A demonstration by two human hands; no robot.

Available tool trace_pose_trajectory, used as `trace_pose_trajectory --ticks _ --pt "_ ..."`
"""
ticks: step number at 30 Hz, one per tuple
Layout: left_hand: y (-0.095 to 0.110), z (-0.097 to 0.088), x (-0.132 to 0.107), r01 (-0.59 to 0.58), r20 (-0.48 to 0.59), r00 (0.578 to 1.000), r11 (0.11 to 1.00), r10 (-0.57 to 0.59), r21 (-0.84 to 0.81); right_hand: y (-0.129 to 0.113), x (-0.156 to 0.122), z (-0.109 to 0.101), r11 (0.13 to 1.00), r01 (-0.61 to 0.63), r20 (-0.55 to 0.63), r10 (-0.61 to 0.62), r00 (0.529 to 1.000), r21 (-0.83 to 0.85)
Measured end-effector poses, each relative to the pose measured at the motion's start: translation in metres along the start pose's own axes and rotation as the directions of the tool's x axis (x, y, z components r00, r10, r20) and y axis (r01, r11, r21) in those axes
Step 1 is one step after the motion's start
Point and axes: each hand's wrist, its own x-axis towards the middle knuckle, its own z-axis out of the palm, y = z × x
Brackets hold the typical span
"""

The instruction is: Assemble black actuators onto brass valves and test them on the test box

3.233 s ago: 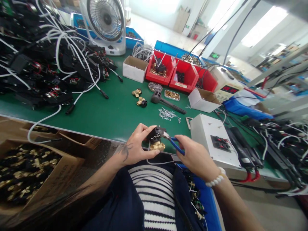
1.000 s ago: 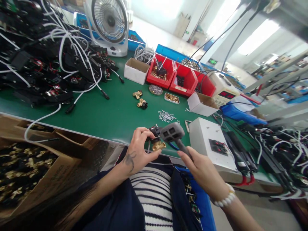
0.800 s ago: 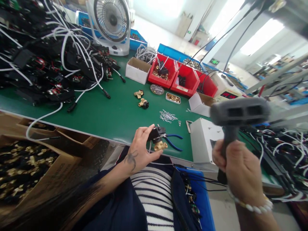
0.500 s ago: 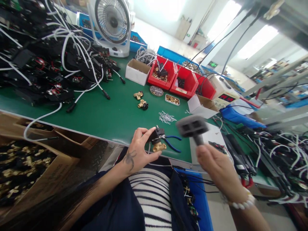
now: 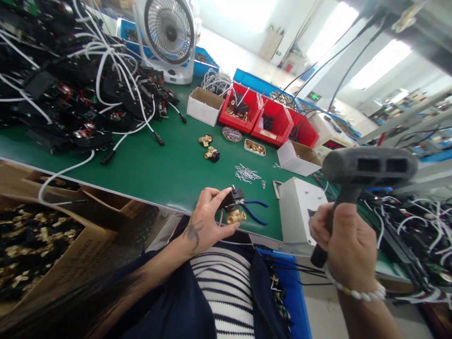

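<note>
At the bench's near edge my left hand (image 5: 208, 217) is closed around a brass valve (image 5: 236, 216) with a black housing (image 5: 232, 198) on it. A small metal pin stands up from the top of the housing. Blue-handled pliers (image 5: 257, 203) lie against the housing's right side, their jaws partly hidden. My right hand (image 5: 348, 245) grips the dark handle of a grey mallet (image 5: 370, 165), raised at the right, well apart from the valve. A loose heap of small wire clips (image 5: 246, 173) lies beyond the pliers.
Two brass fittings (image 5: 212, 154) lie mid-bench. Behind them stand red bins (image 5: 270, 125), a white carton (image 5: 205, 106) and a fan (image 5: 171, 33). A grey-white metal box (image 5: 298, 212) stands at right. Cabled black units (image 5: 70, 94) pile up at left.
My right hand has swung the mallet up and to the right, away from the valve and closer to the camera. My left hand keeps its hold on the valve.
</note>
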Motion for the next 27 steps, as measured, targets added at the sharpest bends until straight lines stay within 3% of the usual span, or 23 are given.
trace_pose_trajectory --ticks 2,3,5,6,8,10,12,14,15,17,19,20,21,23,25,27 --pt "0.000 0.000 0.000 0.004 -0.003 1.000 1.000 -0.004 0.007 0.001 -0.001 0.003 0.991 0.006 0.197 0.020 0.980 -0.130" --pt "0.000 0.000 0.000 0.008 -0.004 1.000 1.000 -0.008 0.010 0.002 -0.001 0.004 0.974 0.022 0.322 0.053 0.945 -0.224" --pt "0.000 0.000 0.000 0.013 -0.004 1.000 1.000 -0.013 0.013 0.001 0.000 0.002 0.947 0.049 0.433 0.100 0.896 -0.319" --pt "0.000 0.000 0.000 0.011 -0.003 1.000 1.000 -0.011 0.015 0.000 0.001 0.000 0.957 0.033 0.392 0.087 0.916 -0.288" --pt "0.000 0.000 0.000 -0.002 -0.001 1.000 1.000 0.002 0.025 -0.003 0.003 -0.004 0.992 -0.014 0.198 0.038 0.979 -0.123" --pt "0.000 0.000 0.001 -0.015 -0.003 1.000 0.999 0.015 0.036 -0.005 0.004 -0.004 1.000 -0.013 0.044 0.013 0.999 -0.006" --pt "0.000 0.000 0.001 -0.015 -0.006 1.000 0.999 0.015 0.037 -0.005 0.003 0.001 0.994 -0.003 0.150 0.019 0.989 -0.108" --pt "0.001 -0.001 0.002 -0.001 -0.008 1.000 1.000 0.001 0.028 -0.003 0.002 0.006 0.955 0.038 0.372 0.078 0.925 -0.295" --pt "0.000 -0.001 0.002 0.005 -0.009 1.000 1.000 -0.005 0.024 -0.003 0.001 0.007 0.936 0.057 0.429 0.104 0.897 -0.346" --pt "0.000 -0.001 0.002 0.011 -0.007 1.000 1.000 -0.011 0.020 -0.003 0.001 0.004 0.952 0.026 0.359 0.090 0.929 -0.305" --pt "0.000 0.000 0.003 0.009 -0.006 1.000 1.000 -0.008 0.025 -0.003 0.001 0.001 0.990 -0.028 0.142 0.048 0.989 -0.140" --pt "0.000 0.000 0.003 0.006 -0.006 1.000 1.000 -0.006 0.027 -0.002 0.001 0.001 0.996 -0.035 0.062 0.040 0.997 -0.086" --pt "0.001 0.000 0.003 0.006 -0.006 1.000 1.000 -0.006 0.028 -0.002 0.001 0.002 0.995 -0.027 0.054 0.032 0.998 -0.092" --pt "0.001 -0.001 0.004 0.007 -0.009 1.000 1.000 -0.006 0.030 0.000 0.000 0.006 0.965 0.029 0.207 0.026 0.978 -0.260" --pt "0.001 -0.001 0.004 0.007 -0.014 1.000 0.999 -0.006 0.031 0.001 -0.001 0.008 0.898 0.126 0.395 0.057 0.917 -0.421" --pt "0.001 -0.001 0.005 0.003 -0.014 1.000 1.000 -0.003 0.031 0.000 -0.001 0.005 0.897 0.146 0.382 0.028 0.924 -0.418"
